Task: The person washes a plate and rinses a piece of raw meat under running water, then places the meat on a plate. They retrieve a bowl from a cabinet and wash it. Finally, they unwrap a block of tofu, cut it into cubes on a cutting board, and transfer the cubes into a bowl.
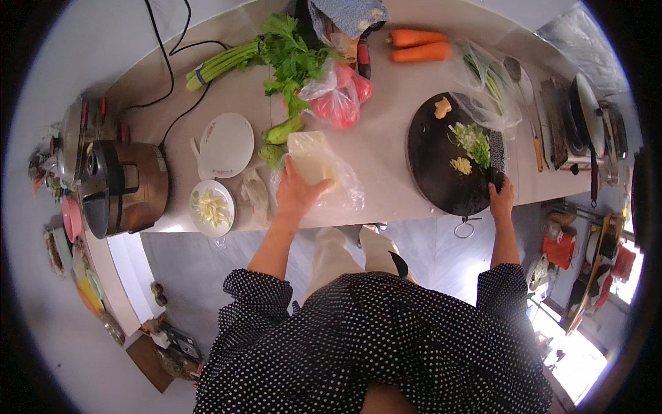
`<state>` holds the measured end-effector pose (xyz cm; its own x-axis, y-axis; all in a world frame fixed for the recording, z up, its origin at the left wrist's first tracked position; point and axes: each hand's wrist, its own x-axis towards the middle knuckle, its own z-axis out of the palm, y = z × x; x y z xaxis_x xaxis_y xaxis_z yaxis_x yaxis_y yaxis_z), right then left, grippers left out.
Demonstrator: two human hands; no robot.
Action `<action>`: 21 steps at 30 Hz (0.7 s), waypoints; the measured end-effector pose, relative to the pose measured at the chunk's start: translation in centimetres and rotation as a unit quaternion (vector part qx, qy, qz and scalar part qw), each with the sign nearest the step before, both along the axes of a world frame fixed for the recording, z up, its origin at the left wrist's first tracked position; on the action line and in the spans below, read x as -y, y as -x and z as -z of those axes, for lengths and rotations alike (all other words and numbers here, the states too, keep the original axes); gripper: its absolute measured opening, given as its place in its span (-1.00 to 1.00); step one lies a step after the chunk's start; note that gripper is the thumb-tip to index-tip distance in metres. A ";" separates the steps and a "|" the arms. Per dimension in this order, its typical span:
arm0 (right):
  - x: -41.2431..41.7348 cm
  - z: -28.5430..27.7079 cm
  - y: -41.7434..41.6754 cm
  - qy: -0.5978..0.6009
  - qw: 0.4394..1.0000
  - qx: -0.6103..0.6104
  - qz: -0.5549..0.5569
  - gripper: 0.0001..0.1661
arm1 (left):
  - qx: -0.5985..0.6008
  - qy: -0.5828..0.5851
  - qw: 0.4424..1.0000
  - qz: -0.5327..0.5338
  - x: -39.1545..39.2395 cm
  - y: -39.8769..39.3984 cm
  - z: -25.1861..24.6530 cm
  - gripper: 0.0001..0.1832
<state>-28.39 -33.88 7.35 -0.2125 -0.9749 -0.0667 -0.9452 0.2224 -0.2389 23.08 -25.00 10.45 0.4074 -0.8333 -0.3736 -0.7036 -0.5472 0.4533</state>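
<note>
My left hand [300,192] rests with fingers spread on a clear plastic bag [349,194] near the counter's front edge. Inside the bag is a pale block [309,168], partly covered by the hand; what it is cannot be made out. My right hand [500,199] grips the black handle of a kitchen knife [497,150], whose dark textured blade lies along the right side of a round black cutting board [434,160]. On that board are chopped scallions [471,142] beside the blade, a small heap of yellowish shreds [460,165] and a piece of ginger [442,108].
Left stand an electric pressure cooker [126,186], an oval plate [227,145] and a plate of pale cut pieces [212,208]. Behind are celery [227,64], bagged red produce [336,103], a green gourd [283,130] and carrots [420,45]. Bagged scallions [489,83] overlap the board's far edge.
</note>
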 end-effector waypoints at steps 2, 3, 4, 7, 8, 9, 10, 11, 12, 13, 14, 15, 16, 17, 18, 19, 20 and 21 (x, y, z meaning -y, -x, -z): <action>0.5 -1.3 -0.7 -0.007 1.000 0.006 -0.012 -0.33 | 0.005 -0.037 0.999 0.017 0.7 0.1 -1.0 0.28; 0.7 -1.6 -0.8 -0.005 1.000 0.013 -0.018 -0.33 | 0.007 -0.056 0.998 0.025 0.9 0.2 -1.3 0.30; 0.9 -1.7 -0.8 -0.003 1.000 0.021 -0.024 -0.32 | -0.002 -0.058 0.998 0.016 1.1 0.5 -1.5 0.29; 1.6 -0.4 1.1 0.004 0.996 0.061 -0.064 -0.35 | 0.009 -0.040 0.999 -0.001 1.2 0.9 -1.0 0.26; 1.8 -0.1 1.7 -0.008 0.996 0.063 -0.062 -0.36 | 0.036 -0.021 0.999 0.000 0.9 0.9 0.5 0.23; 2.0 -0.2 1.7 -0.020 0.996 0.066 -0.060 -0.37 | 0.064 -0.003 0.998 0.002 1.0 1.1 0.4 0.21; 2.1 -0.3 1.8 -0.032 0.995 0.068 -0.058 -0.38 | 0.053 -0.022 0.998 -0.001 1.0 1.1 0.3 0.20; 1.9 -0.6 1.9 -0.031 0.996 0.076 -0.042 -0.39 | 0.042 -0.041 0.998 -0.003 1.1 1.0 0.1 0.19; 1.6 -1.3 1.5 -0.029 0.996 0.085 -0.026 -0.40 | 0.032 -0.058 0.998 -0.007 1.1 0.9 -0.5 0.18; 1.2 -1.7 1.3 -0.027 0.995 0.093 -0.011 -0.41 | 0.037 -0.055 0.998 0.001 1.0 0.8 -0.4 0.16; 0.8 -1.4 2.0 -0.011 0.995 0.100 -0.016 -0.41 | 0.042 -0.052 0.998 0.009 0.9 0.7 -0.1 0.15; 0.3 -1.3 3.2 0.006 0.994 0.105 -0.020 -0.42 | 0.046 -0.047 0.998 0.020 0.9 0.7 -0.1 0.13; -0.2 -1.3 3.9 0.022 0.993 0.110 -0.024 -0.42 | 0.045 -0.040 0.998 0.028 0.9 0.7 -0.1 0.11; -0.7 -1.3 4.5 0.010 0.993 0.120 0.003 -0.43 | 0.045 -0.033 0.998 0.035 1.0 0.7 -0.1 0.10; -1.2 -2.1 4.4 -0.002 0.991 0.129 0.030 -0.43 | 0.046 -0.027 0.998 0.042 1.0 0.7 -0.2 0.08; -1.8 -2.9 4.5 -0.014 0.989 0.137 0.059 -0.44 | 0.032 -0.034 0.997 0.056 1.1 0.8 -0.6 0.05; -2.4 -3.5 4.4 0.013 0.991 0.114 0.074 -0.43 | 0.019 -0.040 0.996 0.071 1.3 0.9 -1.3 0.02; -3.1 -3.7 4.8 0.043 0.987 0.133 0.074 -0.44 | 0.006 -0.047 0.995 0.085 1.4 0.9 -1.7 0.00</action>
